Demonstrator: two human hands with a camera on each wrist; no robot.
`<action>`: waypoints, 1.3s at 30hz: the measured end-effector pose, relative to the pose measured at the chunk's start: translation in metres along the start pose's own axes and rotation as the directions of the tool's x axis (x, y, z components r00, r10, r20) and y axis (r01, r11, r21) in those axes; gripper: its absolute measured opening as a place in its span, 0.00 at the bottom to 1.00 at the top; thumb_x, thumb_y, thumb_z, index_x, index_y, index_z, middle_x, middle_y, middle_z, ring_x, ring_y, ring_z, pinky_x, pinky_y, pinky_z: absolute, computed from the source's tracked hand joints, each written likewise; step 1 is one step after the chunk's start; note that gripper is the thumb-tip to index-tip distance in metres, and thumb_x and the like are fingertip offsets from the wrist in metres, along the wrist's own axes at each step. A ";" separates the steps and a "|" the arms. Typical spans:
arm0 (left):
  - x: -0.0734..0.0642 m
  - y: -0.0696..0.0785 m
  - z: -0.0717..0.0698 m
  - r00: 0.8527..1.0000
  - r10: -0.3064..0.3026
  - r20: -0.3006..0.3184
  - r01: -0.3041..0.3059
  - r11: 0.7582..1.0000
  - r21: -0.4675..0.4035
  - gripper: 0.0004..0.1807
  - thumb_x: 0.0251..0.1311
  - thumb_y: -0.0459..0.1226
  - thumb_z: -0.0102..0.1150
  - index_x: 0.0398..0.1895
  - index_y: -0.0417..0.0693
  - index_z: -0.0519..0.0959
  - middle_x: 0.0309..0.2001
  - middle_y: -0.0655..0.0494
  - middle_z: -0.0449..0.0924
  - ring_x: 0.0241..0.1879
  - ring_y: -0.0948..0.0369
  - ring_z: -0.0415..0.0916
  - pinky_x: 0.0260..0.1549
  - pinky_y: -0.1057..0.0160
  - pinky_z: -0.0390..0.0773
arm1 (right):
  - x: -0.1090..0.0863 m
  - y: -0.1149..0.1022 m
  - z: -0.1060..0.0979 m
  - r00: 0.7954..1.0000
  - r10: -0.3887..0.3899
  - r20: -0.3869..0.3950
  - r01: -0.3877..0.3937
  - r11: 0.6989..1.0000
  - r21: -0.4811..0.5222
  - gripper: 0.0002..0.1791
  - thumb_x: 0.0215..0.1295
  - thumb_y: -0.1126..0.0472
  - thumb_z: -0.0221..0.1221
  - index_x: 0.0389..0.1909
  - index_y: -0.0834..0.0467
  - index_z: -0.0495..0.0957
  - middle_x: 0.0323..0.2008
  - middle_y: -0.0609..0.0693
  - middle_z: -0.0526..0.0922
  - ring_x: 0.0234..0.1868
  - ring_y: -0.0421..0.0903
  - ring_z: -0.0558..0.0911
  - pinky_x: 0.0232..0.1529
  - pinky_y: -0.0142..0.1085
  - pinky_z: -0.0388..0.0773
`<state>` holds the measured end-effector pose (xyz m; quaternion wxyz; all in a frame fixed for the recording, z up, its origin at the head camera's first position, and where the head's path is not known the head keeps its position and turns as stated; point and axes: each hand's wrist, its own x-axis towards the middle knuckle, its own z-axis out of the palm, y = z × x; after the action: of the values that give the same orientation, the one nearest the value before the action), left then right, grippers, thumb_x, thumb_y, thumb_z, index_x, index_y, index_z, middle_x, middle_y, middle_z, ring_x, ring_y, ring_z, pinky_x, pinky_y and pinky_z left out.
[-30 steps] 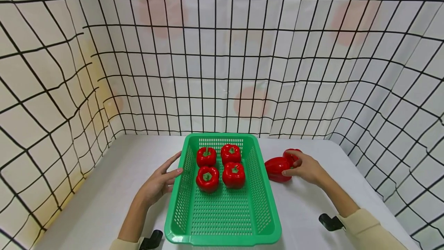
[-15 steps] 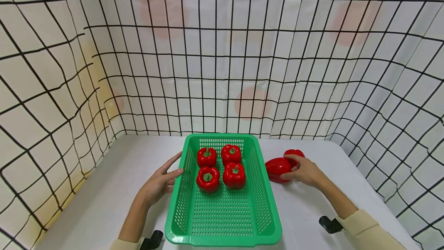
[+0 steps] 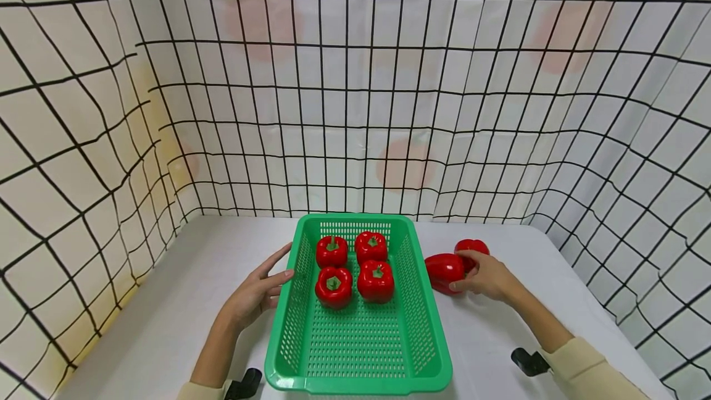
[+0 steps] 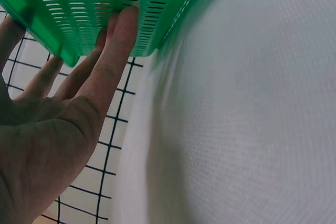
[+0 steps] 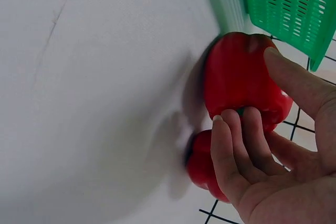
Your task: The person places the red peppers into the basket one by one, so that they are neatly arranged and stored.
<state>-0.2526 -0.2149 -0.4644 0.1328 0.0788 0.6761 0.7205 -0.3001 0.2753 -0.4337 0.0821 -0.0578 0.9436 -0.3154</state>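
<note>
A green plastic basket (image 3: pixel 355 350) stands on the white surface with several red bell peppers (image 3: pixel 376 281) inside, stems up. My left hand (image 3: pixel 252 295) rests at its left side, fingers extended; in the left wrist view a fingertip (image 4: pixel 127 17) touches the slotted wall. To the right of the basket a red bell pepper (image 3: pixel 444 271) lies on its side. My right hand (image 3: pixel 489 276) holds this pepper, thumb on its side and curled fingers at its stem end in the right wrist view. Another red bell pepper (image 3: pixel 472 247) sits just behind those fingers, partly hidden.
Black grid netting (image 3: pixel 355 104) over pale sheeting encloses the back and both sides. White cloth (image 3: pixel 183 276) covers the work surface. Black wrist mounts (image 3: pixel 529 362) show at both beige sleeves.
My right hand has closed in on the lying pepper, its thumb and fingers now against it. That pepper has shifted slightly toward me. The left hand and basket keep their places.
</note>
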 end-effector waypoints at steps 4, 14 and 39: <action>0.000 0.000 0.000 1.000 -0.001 -0.003 0.001 1.000 0.000 0.38 0.73 0.41 0.56 0.81 0.69 0.52 0.65 0.31 0.73 0.51 0.42 0.86 0.47 0.45 0.86 | 0.000 0.003 0.003 1.000 0.009 -0.004 -0.009 1.000 0.008 0.53 0.45 0.53 0.79 0.71 0.64 0.64 0.47 0.61 0.79 0.49 0.59 0.78 0.37 0.43 0.88; -0.001 0.000 0.000 1.000 0.000 -0.004 0.000 1.000 0.003 0.38 0.73 0.41 0.56 0.81 0.68 0.52 0.65 0.31 0.74 0.50 0.43 0.86 0.47 0.45 0.86 | -0.004 0.002 0.005 0.999 -0.008 -0.032 0.008 1.000 0.019 0.51 0.45 0.55 0.79 0.69 0.66 0.65 0.41 0.57 0.81 0.44 0.54 0.79 0.34 0.41 0.87; -0.002 0.001 0.001 1.000 0.008 0.000 -0.008 1.000 0.010 0.40 0.73 0.42 0.57 0.82 0.67 0.49 0.65 0.32 0.74 0.51 0.41 0.85 0.48 0.46 0.86 | -0.023 -0.019 0.000 0.998 -0.052 -0.035 0.055 0.995 0.080 0.45 0.52 0.50 0.76 0.67 0.62 0.66 0.60 0.68 0.75 0.61 0.69 0.74 0.45 0.50 0.87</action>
<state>-0.2504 -0.2142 -0.4632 0.1295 0.0825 0.6794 0.7175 -0.2766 0.2637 -0.4195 0.0606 -0.0745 0.9294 -0.3564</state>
